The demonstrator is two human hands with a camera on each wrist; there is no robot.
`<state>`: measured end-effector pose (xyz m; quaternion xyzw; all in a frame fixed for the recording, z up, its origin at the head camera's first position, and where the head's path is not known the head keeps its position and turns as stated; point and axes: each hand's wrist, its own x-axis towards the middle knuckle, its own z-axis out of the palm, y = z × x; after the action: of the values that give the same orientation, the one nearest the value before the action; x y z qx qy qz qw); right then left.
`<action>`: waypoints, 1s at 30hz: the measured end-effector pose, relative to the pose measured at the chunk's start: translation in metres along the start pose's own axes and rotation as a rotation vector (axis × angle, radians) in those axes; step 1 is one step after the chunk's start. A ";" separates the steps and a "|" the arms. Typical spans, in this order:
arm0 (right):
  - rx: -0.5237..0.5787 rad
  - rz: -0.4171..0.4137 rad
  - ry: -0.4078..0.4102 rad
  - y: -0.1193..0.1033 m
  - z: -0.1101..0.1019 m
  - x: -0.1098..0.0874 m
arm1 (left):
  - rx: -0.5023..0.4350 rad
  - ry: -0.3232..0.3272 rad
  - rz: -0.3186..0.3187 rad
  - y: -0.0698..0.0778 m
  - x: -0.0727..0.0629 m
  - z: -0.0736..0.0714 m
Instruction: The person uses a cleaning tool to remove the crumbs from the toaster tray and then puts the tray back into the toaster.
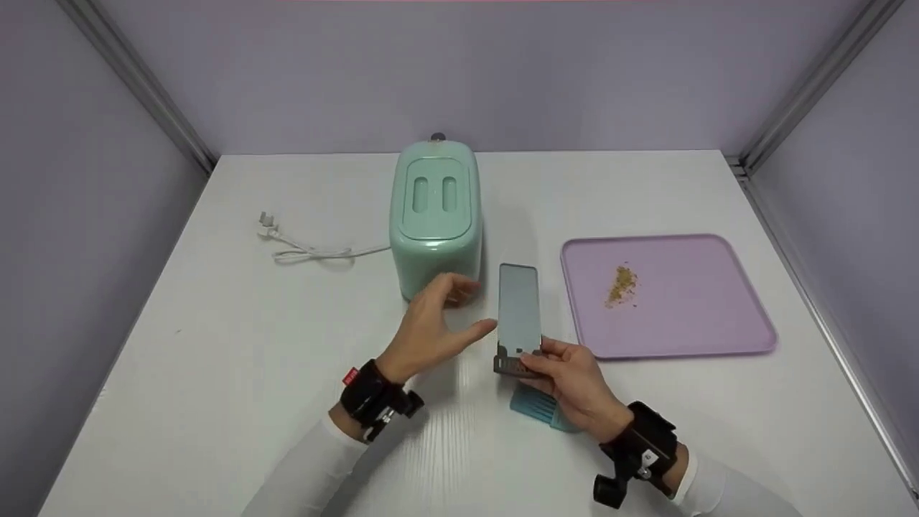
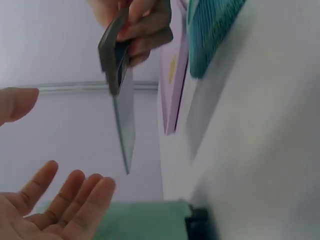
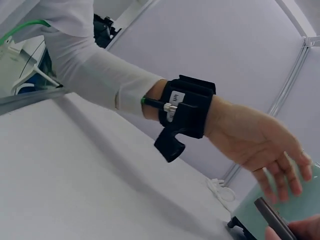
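Note:
My right hand (image 1: pixel 578 384) pinches the dark handle end of a flat grey crumb tray (image 1: pixel 519 305), thumb on top, the tray's long metal plate pointing toward the back. My left hand (image 1: pixel 431 330) is held with thumb and fingers spread, just left of the tray and apart from it. Its fingertips are near the front of the mint-green toaster (image 1: pixel 436 201); whether they touch it I cannot tell. Under the right hand lies a teal brush (image 1: pixel 533 403), partly hidden by that hand; in the left wrist view the brush's bristles (image 2: pixel 210 35) show.
A lilac tray (image 1: pixel 689 301) lies at the right with a small pile of yellowish crumbs (image 1: pixel 622 285) on it. Left of the toaster lies its white power cord (image 1: pixel 316 253) with the plug (image 1: pixel 267 224). Pale panels surround the white table (image 1: pixel 237 402) at back and sides.

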<state>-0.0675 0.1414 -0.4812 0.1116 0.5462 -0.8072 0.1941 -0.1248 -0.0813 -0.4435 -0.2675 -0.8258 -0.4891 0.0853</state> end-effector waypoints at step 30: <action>-0.040 0.181 -0.080 0.050 0.065 -0.010 | 0.729 0.004 0.252 -0.029 0.057 -0.070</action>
<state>-0.0343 0.0670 -0.4948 0.1241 0.5417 -0.7791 0.2901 -0.1964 -0.1318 -0.4067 -0.3182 -0.9059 -0.1495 0.2362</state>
